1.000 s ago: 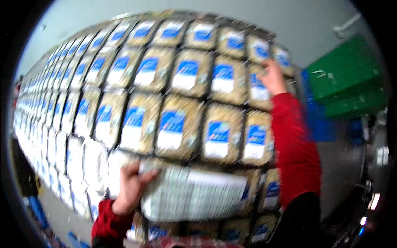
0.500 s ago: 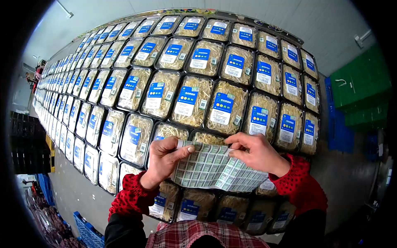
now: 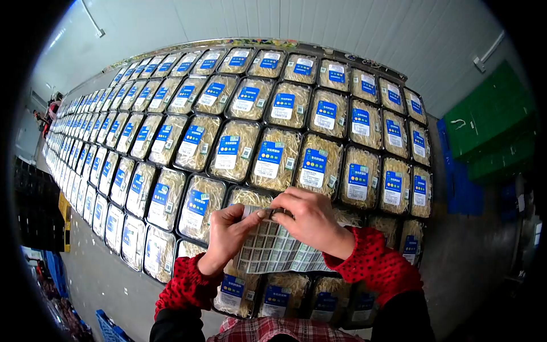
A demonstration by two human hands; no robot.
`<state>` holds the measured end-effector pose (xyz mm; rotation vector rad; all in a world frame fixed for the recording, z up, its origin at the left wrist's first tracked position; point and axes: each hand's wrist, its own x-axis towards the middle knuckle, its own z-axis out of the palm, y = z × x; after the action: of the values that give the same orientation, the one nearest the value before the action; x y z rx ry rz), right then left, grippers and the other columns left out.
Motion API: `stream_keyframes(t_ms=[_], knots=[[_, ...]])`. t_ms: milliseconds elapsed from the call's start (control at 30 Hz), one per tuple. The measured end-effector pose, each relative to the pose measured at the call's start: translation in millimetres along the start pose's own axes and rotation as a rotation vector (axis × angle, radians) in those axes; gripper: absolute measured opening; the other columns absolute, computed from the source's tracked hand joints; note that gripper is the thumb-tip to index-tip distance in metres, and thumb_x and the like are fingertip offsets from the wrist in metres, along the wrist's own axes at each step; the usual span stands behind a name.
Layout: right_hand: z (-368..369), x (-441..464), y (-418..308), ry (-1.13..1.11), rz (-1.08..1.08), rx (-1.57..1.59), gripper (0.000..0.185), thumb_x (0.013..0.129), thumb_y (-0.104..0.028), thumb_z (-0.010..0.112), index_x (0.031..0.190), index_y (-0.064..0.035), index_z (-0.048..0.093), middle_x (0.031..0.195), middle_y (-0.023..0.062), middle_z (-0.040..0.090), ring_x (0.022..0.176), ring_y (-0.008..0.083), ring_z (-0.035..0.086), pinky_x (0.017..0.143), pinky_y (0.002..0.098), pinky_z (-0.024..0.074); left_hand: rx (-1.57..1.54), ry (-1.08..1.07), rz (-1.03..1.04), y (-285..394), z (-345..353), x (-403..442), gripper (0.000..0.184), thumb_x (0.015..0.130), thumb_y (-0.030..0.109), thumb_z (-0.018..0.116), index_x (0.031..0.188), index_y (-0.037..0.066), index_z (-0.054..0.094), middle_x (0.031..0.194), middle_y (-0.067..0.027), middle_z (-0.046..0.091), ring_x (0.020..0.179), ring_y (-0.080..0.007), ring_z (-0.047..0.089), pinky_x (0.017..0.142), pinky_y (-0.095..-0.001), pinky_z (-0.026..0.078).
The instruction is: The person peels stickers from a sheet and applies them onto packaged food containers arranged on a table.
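My left hand (image 3: 231, 231) grips a sheet of small printed stickers (image 3: 273, 248) at its upper left edge, thumb on top. My right hand (image 3: 310, 219) is closed in a pinch at the same top edge, its fingertips touching the left thumb. Whether a loose sticker is between those fingers is hidden. The sheet, covered in rows of small greenish squares, hangs over black trays of bean sprouts (image 3: 270, 157) under clear film. Each tray bears a blue and white label, and many also show a small square sticker like the tray just beyond my hands (image 3: 319, 165).
Long rows of packed trays (image 3: 185, 94) stretch away to the far left. Green crates (image 3: 490, 119) on a blue pallet (image 3: 461, 182) stand at the right. Dark stacked crates (image 3: 37, 199) are at the left, and a blue pallet (image 3: 117, 328) lies lower left. A pale wall (image 3: 342, 23) runs behind.
My right hand has moved left along the sheet's top edge and now meets my left thumb. The sheet's right part is more covered by it. The view has tilted slightly upward.
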<state>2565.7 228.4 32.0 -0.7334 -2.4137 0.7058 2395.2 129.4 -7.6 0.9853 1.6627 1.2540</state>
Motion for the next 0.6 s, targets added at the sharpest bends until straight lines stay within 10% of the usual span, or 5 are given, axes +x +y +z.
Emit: stream_keyframes(t_ms=[333,433,600], knots=[[50,4,8,0.324,-0.224,-0.014,0.011,0.071,-0.004,0.071,0.08,-0.0047,0.065,0.072,0.0046,0.056,0.066,0.021,0.059,0.053,0.029,0.0487,-0.147,0.04,-0.241,6,-15,28,0.038,0.09,0.023,0.064,0.058,0.003,0.057,0.057,0.0072,0.047,0.054,-0.0024,0.037,0.045,-0.0239,0.027],[32,19,94,0.242,0.348,0.93,0.004,0.08,-0.005,0.07,0.081,-0.0046,0.066,0.076,0.0008,0.065,0.065,0.0081,0.06,0.053,0.0244,0.0483,-0.019,0.067,-0.262,11,-25,29,0.037,0.09,0.021,0.063,0.058,0.003,0.057,0.056,0.0065,0.047,0.053,-0.0023,0.037,0.045,-0.0229,0.026],[-90,42,269,0.765,1.026,0.491,0.031,0.073,-0.022,0.074,0.09,0.0023,0.064,0.082,0.0094,0.064,0.066,0.0191,0.06,0.053,0.0323,0.0473,-0.053,0.063,-0.257,-27,-49,34,0.044,0.089,0.02,0.065,0.053,0.007,0.045,0.051,0.0071,0.04,0.049,-0.0025,0.03,0.042,-0.0247,0.021]])
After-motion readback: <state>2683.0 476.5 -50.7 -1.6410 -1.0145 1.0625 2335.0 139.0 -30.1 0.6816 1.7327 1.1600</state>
